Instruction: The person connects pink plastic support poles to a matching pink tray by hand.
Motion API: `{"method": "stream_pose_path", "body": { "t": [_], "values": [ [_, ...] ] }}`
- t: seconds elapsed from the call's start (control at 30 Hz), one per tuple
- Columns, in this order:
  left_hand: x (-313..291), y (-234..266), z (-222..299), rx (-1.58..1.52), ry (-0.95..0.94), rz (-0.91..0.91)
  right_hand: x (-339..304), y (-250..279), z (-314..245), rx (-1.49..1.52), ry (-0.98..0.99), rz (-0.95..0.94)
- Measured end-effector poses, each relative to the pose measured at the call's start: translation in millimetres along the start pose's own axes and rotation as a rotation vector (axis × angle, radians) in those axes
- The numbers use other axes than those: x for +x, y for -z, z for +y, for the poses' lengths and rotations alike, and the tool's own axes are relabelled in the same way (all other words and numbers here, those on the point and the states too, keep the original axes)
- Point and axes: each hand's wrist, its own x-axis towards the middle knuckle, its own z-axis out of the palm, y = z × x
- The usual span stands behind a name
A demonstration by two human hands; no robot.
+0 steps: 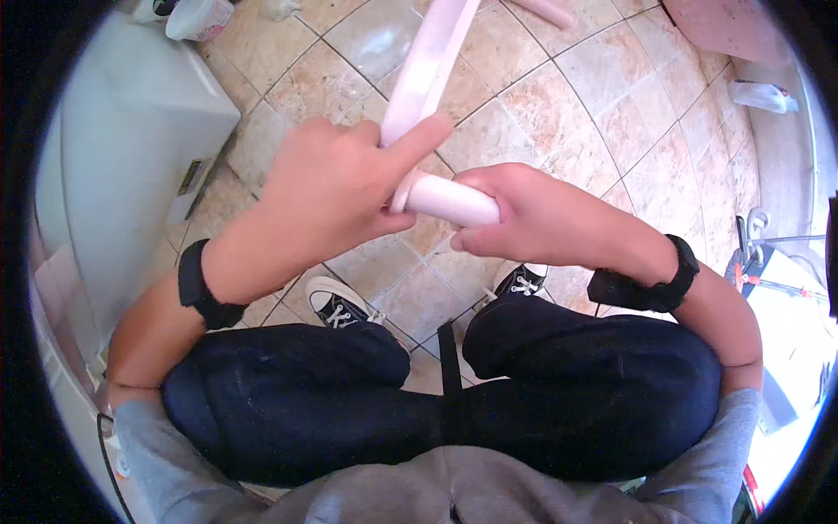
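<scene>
My right hand (524,214) grips one end of a short pale pink cylinder (449,199), thumb and fingers wrapped round it. It looks like a tube or tight roll, with a rim at its left end. At that rim is my left hand (319,179), its fingers curled and the index finger laid over a long pale pink strip (428,83). From there the strip runs away from me, out past the top of the view. My left fingers hide whether strip and cylinder are joined.
Another pink tube (546,10) lies on the tiled floor (611,113) ahead. A white appliance-like box (148,122) stands at left, with a white tub (199,17) near its far end. At right are a white plastic packet (764,96) and a pink panel (724,26).
</scene>
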Motion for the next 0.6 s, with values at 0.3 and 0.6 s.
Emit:
{"method": "stream_pose_path", "body": {
  "t": [0.3, 0.6],
  "values": [
    [-15, 24, -5, 0.044, 0.065, 0.011, -31, 29, 8, 0.015, -0.263, -0.318],
    [-50, 84, 27, -0.023, -0.004, -0.187, -80, 24, -30, 0.095, -0.185, -0.445]
  ]
}}
